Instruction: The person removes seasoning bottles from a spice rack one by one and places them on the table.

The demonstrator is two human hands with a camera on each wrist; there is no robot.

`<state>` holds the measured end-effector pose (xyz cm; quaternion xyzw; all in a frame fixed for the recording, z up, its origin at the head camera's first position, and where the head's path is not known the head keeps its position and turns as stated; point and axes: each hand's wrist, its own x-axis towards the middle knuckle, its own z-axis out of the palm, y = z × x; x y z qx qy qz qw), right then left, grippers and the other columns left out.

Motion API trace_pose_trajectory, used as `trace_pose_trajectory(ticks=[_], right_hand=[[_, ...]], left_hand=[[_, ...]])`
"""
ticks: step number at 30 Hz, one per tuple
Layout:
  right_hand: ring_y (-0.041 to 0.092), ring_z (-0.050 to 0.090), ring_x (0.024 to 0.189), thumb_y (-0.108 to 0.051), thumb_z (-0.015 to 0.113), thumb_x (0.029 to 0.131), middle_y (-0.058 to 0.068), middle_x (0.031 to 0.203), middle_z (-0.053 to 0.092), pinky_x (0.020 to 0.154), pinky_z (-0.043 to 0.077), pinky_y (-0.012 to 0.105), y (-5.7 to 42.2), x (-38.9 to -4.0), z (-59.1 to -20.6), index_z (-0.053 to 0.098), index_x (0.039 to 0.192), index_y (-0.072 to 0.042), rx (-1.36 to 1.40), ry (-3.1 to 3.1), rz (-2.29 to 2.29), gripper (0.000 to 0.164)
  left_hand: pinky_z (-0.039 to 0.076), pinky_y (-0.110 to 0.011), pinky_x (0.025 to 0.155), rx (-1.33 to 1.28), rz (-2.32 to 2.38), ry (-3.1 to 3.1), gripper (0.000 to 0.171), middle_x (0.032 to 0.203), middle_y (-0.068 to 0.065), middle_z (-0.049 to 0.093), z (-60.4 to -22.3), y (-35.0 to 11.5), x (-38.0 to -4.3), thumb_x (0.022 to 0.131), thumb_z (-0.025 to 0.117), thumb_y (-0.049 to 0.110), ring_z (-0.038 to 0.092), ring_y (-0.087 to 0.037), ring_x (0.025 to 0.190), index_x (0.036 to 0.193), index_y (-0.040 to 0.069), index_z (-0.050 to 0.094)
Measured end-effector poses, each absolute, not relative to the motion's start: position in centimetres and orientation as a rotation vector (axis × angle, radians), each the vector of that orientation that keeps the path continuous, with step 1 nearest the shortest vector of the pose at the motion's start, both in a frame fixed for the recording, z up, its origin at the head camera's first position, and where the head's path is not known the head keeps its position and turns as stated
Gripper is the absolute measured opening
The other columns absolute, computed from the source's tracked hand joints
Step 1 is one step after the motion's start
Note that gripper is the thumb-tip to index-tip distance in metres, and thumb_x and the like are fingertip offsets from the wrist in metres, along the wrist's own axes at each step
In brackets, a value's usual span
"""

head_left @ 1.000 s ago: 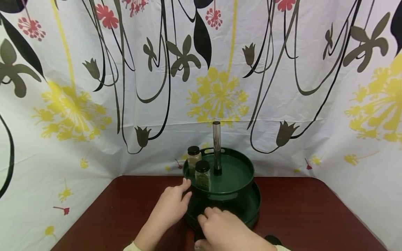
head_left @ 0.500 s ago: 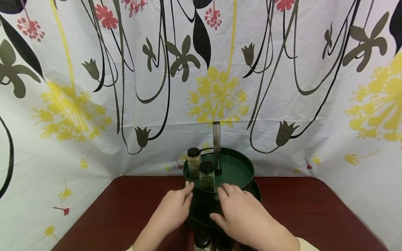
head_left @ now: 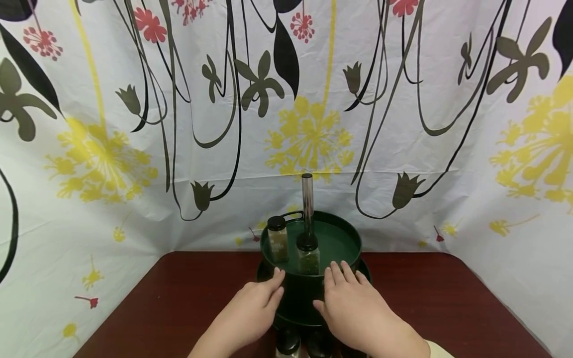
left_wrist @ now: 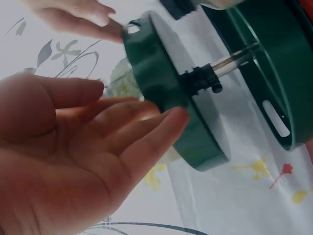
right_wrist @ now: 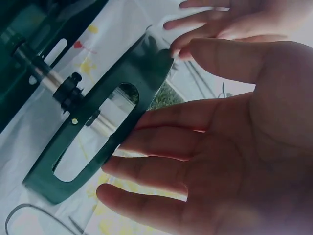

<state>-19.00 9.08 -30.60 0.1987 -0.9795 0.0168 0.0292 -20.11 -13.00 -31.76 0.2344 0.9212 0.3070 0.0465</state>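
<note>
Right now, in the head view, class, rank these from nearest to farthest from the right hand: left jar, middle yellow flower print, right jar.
1. Right jar: in front of the post, left of the right hand.
2. Left jar: farther left on the upper tray.
3. Middle yellow flower print: above, on the cloth behind.

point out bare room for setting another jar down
Bare table shows right of the right hand and left of the left hand. The upper tray is bare right of its pole. Crowded: that tray's left and front, with jars; nearer, lower jars.
</note>
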Motion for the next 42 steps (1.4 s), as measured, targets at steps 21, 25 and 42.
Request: trace_pose_trajectory(ticks=[21,25,42], right_hand=[[0.040,0.025,0.138,-0.044,0.056,0.096,0.027,0.150,0.028,0.105,0.026,0.064,13.5,-21.4,-29.4,0.039,0.143,0.009,0.660,-3.173,0.105,0.072],[0.040,0.023,0.138,-0.043,0.056,0.096,0.027,0.151,0.026,0.105,0.026,0.064,14.0,-21.7,-29.3,0.039,0.143,0.009,0.675,-3.189,0.122,0.072],[0.045,0.019,0.138,-0.039,0.057,0.097,0.032,0.151,0.020,0.107,0.026,0.060,15.1,-23.2,-29.0,0.036,0.142,0.014,0.702,-3.204,0.136,0.072]], left_hand=[[0.034,-0.060,0.103,0.582,0.851,2.907,0.059,0.157,-0.011,0.022,-30.8,-13.4,-20.3,0.104,0.036,0.046,0.031,-0.030,0.137,0.152,0.010,0.032],[0.033,-0.060,0.103,0.574,0.800,2.980,0.057,0.157,-0.015,0.020,-31.2,-13.6,-21.3,0.106,0.037,0.039,0.029,-0.033,0.137,0.151,0.005,0.031],[0.038,-0.051,0.103,0.690,0.595,3.104,0.047,0.155,-0.013,0.026,-32.1,-13.9,-22.0,0.103,0.045,0.017,0.031,-0.030,0.137,0.148,0.002,0.037]])
